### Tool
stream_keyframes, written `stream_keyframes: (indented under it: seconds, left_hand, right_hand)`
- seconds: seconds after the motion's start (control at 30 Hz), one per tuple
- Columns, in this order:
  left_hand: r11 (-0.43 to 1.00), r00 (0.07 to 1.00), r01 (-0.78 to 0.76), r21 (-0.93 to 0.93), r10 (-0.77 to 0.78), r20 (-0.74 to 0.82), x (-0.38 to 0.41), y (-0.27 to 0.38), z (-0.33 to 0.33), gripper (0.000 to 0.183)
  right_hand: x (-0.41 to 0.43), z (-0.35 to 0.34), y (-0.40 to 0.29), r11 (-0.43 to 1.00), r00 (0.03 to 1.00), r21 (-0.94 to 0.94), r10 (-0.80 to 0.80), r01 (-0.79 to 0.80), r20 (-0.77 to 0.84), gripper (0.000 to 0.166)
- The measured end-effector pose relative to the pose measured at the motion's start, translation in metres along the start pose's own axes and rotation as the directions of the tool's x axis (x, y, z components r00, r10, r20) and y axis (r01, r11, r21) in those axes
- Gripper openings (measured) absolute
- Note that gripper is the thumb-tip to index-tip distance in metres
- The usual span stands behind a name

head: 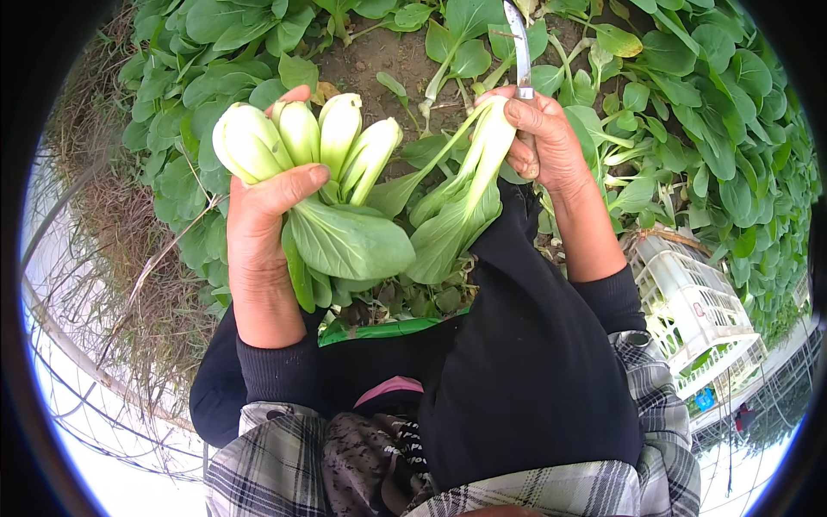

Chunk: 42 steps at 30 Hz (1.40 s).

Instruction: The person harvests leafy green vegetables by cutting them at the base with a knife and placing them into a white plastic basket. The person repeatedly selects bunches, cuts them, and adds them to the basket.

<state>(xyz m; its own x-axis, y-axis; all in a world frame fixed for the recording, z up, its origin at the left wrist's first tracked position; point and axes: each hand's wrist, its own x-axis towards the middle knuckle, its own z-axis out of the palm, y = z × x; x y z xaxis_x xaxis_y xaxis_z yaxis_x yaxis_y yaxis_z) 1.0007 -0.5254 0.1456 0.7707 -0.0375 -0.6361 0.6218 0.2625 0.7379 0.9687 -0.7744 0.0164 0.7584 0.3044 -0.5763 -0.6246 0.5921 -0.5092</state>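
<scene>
Several heads of bok choy [307,142] are bunched in my left hand [268,200], their pale cut bases pointing up and away from me. Their green leaves hang down below my thumb. A single bok choy [481,158] is pinched by its base in my right hand [546,132], its leaves drooping toward my knee. That same hand also grips a knife [520,45], whose curved blade points away from me; its handle is mostly hidden by my fingers. The single plant's leaves come close to the bunch; I cannot tell whether they touch.
Bok choy plants [704,84] grow thickly at right and at far left. Bare soil [381,71] with loose leaves lies ahead. White plastic crates [691,304] stand at my right. Dry grass [116,213] edges the bed at left. Something green [387,328] shows beneath me.
</scene>
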Motion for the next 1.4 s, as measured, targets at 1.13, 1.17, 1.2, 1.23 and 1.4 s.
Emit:
stream_keyframes:
  seconds: [1.13, 1.17, 1.2, 1.23, 1.4]
  left_hand:
    - [0.703, 0.981, 0.181, 0.688, -0.179, -0.074, 0.030, -0.027, -0.108, 0.084]
    - [0.645, 0.979, 0.185, 0.741, -0.188, -0.081, 0.032, -0.026, -0.108, 0.083]
    - [0.633, 0.980, 0.183, 0.752, -0.179, -0.088, 0.031, -0.024, -0.109, 0.082]
    - [0.620, 0.981, 0.182, 0.763, -0.171, -0.094, 0.031, -0.022, -0.111, 0.082]
    - [0.640, 0.973, 0.216, 0.737, -0.200, -0.111, 0.030, -0.028, -0.126, 0.080]
  right_hand:
    - [0.057, 0.069, 0.065, 0.158, 0.969, -0.980, 0.196, 0.118, 0.148, 0.034]
    - [0.062, 0.070, 0.070, 0.150, 0.972, -0.983, 0.191, 0.108, 0.136, 0.033]
    - [0.066, 0.073, 0.073, 0.151, 0.976, -0.985, 0.187, 0.086, 0.114, 0.033]
    - [0.070, 0.075, 0.076, 0.147, 0.973, -0.986, 0.201, 0.082, 0.111, 0.033]
    - [0.087, 0.072, 0.084, 0.128, 0.963, -0.990, 0.253, 0.058, 0.089, 0.036]
